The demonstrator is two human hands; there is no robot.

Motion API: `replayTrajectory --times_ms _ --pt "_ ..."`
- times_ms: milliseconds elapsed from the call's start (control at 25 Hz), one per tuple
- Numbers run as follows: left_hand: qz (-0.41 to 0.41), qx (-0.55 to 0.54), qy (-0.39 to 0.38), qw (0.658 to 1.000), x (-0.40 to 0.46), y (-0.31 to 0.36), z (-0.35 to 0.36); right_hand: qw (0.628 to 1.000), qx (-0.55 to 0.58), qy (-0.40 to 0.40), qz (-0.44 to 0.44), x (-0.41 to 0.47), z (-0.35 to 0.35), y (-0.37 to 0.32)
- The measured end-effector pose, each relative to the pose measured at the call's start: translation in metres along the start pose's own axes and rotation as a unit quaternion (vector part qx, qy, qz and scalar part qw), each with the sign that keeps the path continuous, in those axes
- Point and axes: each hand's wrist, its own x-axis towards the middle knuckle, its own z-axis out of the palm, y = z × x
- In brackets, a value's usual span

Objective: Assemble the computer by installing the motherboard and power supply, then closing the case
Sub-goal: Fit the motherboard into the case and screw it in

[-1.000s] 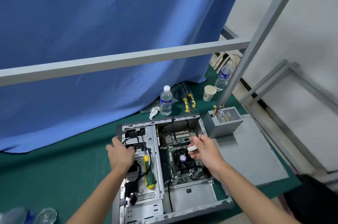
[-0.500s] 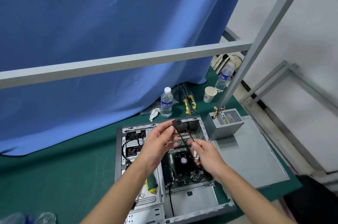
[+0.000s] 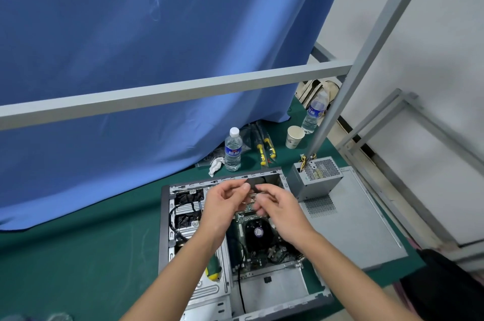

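Green surface (image 3: 78, 255): both hands, left (image 3: 222, 205) and right (image 3: 277, 210), pinch black connector (image 3: 253, 188) over case (image 3: 165, 216); forcing misaligned plug could bend pins; PSU (image 3: 315, 176) at 2 o'clock.

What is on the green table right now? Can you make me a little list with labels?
case: open grey metal computer case lying flat on green table
inside: green motherboard with black round fan
power supply: grey metal box outside the case, resting on grey side panel
left hand: pinches small black connector
right hand: fingers curled by the same connector
tool: green-yellow screwdriver in the case
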Motion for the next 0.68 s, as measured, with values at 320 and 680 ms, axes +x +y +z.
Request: replayTrajectory --times_ms 320,680 --pt "-0.135 0.105 0.070 0.983 -0.008 -0.013 -0.017 0.955 0.286 0.041 0.068 0.002 -0.007 0.006" --pt "-0.086 0.164 0.081 0.979 0.013 -0.011 -0.002 0.909 0.404 0.009 0.098 -0.002 -0.008 0.001"
